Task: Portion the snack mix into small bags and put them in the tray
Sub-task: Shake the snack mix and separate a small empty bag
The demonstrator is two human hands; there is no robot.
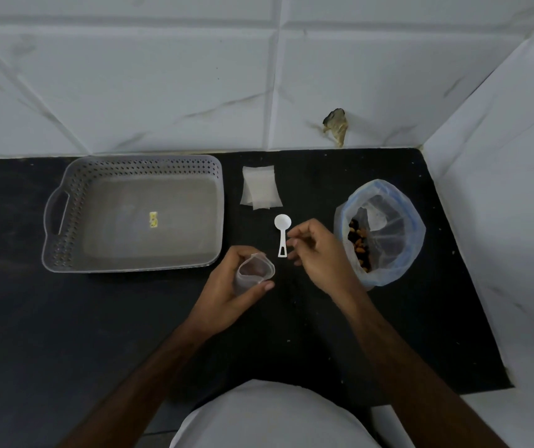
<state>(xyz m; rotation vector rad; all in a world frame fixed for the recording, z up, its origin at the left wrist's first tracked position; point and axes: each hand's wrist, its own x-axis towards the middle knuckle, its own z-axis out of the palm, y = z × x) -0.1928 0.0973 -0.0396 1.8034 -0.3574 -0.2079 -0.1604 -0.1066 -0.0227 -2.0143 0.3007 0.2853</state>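
Note:
My left hand (pixel 226 295) grips a small clear bag (pixel 254 270) with its mouth held open, just in front of the grey tray's near right corner. A white plastic scoop (pixel 282 232) lies on the black counter beside it. My right hand (pixel 315 250) hovers right of the scoop's handle with loosely curled fingers, holding nothing. The large plastic bag of snack mix (pixel 383 231) stands open to the right, nuts visible inside. The grey perforated tray (pixel 65 202) sits at the left with only a yellow sticker on its floor. A stack of flat small bags (pixel 260 187) lies behind the scoop.
The black counter (pixel 97 318) ends at a white tiled wall behind and another on the right. A damaged patch (pixel 335 124) marks the back wall. My white-clothed body fills the bottom middle.

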